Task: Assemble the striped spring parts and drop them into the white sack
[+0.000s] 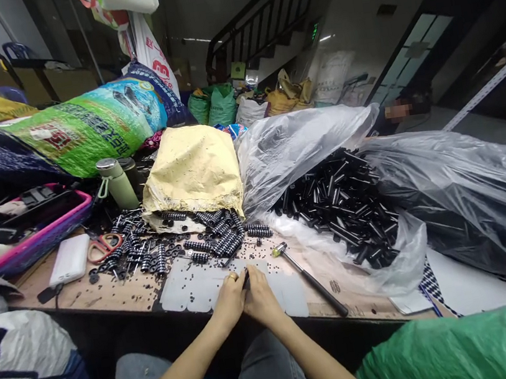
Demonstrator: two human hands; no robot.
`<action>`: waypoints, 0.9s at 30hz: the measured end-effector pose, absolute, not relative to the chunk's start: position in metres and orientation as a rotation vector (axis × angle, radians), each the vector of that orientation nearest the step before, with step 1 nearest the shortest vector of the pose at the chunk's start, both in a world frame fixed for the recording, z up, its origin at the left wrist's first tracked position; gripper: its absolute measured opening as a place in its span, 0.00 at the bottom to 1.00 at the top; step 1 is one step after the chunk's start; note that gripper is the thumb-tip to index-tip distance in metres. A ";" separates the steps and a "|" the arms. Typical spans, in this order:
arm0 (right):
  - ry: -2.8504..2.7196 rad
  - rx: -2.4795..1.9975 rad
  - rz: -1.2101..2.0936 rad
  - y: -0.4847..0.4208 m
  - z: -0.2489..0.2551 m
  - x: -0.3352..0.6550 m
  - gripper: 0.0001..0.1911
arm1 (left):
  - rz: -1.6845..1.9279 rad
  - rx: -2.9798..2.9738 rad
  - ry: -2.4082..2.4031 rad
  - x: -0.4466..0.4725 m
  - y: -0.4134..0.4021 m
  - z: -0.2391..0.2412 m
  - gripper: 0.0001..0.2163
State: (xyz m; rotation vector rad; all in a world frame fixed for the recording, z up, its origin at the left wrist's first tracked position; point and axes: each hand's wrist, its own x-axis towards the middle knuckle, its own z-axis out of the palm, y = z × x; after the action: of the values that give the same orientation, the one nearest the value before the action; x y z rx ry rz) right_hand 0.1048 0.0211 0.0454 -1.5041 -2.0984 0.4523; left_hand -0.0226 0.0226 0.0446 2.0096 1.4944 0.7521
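Observation:
My left hand and my right hand meet at the table's front edge, with fingers closed around a small black piece. Most of that piece is hidden by the fingers, so its exact kind does not show. Under and behind the hands lies a pale grey mat sprinkled with tiny dark rings. A hammer with a yellow-tipped head and black handle rests just right of my right hand. Beyond the mat, ribbed black-and-white cylinders spill from a yellow sack.
Black tubes pour from a clear plastic bag at right. Scissors, a white box-shaped device, a green flask and a pink-rimmed basket stand left. A green sack is at front right. People are partly visible behind.

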 end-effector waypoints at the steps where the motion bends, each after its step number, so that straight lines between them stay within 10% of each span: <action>1: -2.097 -1.553 0.409 0.022 0.045 0.118 0.38 | 0.680 2.127 1.497 -0.024 0.024 0.039 0.21; 7: -1.755 -2.204 -0.049 0.021 0.068 0.218 0.12 | 0.618 2.608 1.481 -0.044 0.031 0.031 0.24; 27: -1.968 -1.689 0.666 -0.045 0.115 0.114 0.19 | 0.547 2.584 1.572 -0.008 0.016 0.018 0.30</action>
State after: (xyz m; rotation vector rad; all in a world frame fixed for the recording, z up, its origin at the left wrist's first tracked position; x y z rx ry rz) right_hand 0.1144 -0.0450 0.1147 -1.6889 -1.9683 0.6659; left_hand -0.0080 0.0162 0.0181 2.5839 1.5719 0.5469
